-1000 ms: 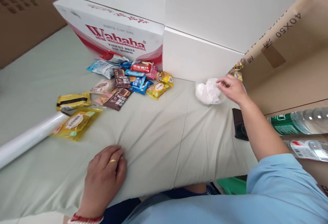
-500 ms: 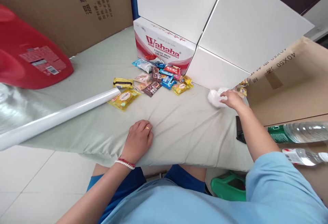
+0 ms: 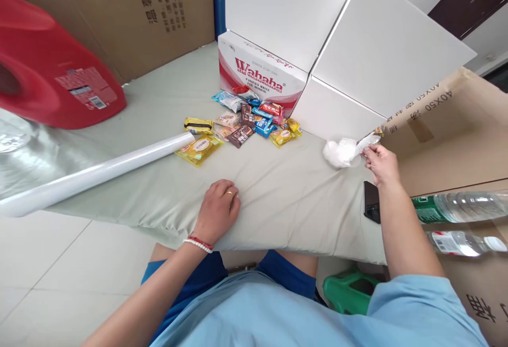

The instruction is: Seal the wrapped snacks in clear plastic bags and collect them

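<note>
A table covered with a pale green cloth [image 3: 278, 193] fills the middle of the view. Large white boxes [image 3: 357, 45] stand at its far edge, with a brown cardboard carton [image 3: 448, 125] to the right and another behind on the left. A red jug [image 3: 51, 77] lies on its side at the left. A long white roll [image 3: 95, 172] lies slantwise across the left part of the cloth. A red-and-white box marked Wahaha [image 3: 257, 74] stands under the white boxes. In front of it lies a loose pile of snack packets [image 3: 242, 127]; a yellow packet [image 3: 199, 148] touches the end of the roll. Two clear water bottles [image 3: 460, 207] lie on their sides at the right. A green stool [image 3: 349, 291] shows below the table edge. A dark phone [image 3: 371, 209] lies flat near the right edge of the cloth, beside the right forearm.

The left hand [image 3: 218, 212] rests palm down on the cloth near the front edge, fingers loosely curled, holding nothing. The right hand [image 3: 381, 162] pinches one thin plastic bag [image 3: 367, 140] between thumb and fingers, lifted slightly off the cloth. The wad of white plastic bags [image 3: 339, 152] sits on the cloth just left of that hand, touching the pinched bag.
</note>
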Motion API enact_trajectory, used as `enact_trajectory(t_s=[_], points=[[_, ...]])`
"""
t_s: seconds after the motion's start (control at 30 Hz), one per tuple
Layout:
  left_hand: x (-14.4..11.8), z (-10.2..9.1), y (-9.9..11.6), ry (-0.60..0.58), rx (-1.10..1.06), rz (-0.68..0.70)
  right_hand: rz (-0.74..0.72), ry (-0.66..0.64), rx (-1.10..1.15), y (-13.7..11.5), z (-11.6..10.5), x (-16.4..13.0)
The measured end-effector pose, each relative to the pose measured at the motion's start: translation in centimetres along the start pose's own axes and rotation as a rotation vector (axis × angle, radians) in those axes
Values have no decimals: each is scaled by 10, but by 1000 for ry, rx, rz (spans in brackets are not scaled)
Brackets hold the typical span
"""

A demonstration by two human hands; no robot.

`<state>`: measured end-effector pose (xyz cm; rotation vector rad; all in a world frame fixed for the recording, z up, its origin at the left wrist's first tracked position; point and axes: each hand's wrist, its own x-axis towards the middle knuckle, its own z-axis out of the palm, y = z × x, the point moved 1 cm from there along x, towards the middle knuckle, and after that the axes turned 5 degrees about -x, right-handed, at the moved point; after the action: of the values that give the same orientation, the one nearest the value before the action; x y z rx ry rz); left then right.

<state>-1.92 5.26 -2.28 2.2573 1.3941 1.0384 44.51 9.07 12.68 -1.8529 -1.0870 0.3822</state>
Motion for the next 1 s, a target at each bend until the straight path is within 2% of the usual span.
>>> enact_trajectory(t_s=[0.07, 0.13, 0.17, 0.23, 0.27, 0.33, 0.4, 0.5, 0.6, 0.63, 0.7, 0.77, 0.8, 0.83, 0.9, 0.97, 1.0], points=[[-1, -4, 5, 102, -93, -36, 87, -106, 264, -1, 10, -40], [-3, -6, 20, 131, -240, -113, 155, -239, 367, 0, 35, -88], [-5, -6, 32, 103, -339, -161, 181, -301, 382, 1, 51, -113], [-5, 0, 56, -57, -631, -263, 206, -425, 353, 2, 83, -162], [-4, 5, 67, -135, -764, -324, 210, -492, 334, 2, 96, -183], [-1, 14, 81, -217, -915, -446, 240, -626, 358, -1, 117, -215], [1, 20, 82, -257, -1004, -548, 328, -699, 493, -3, 126, -232], [1, 21, 74, -234, -1156, -686, 477, -686, 711, 0, 124, -237], [-3, 19, 68, -215, -1280, -755, 517, -727, 690, 12, 117, -234], [-4, 18, 68, -220, -1294, -758, 484, -714, 629, 16, 115, -234], [-7, 18, 71, -236, -1287, -743, 316, -590, 463, 21, 110, -232], [-8, 17, 74, -280, -1256, -705, 38, -428, 275, 18, 106, -229], [-8, 17, 76, -312, -1240, -683, -109, -388, 186, 14, 105, -227], [-8, 17, 78, -347, -1226, -661, -244, -394, 108, 8, 105, -226], [-9, 16, 80, -402, -1222, -620, -444, -503, 11, -3, 107, -223], [-9, 14, 79, -404, -1243, -606, -486, -623, 13, -8, 110, -219], [-9, 13, 78, -380, -1261, -611, -432, -648, 54, -8, 111, -217]])
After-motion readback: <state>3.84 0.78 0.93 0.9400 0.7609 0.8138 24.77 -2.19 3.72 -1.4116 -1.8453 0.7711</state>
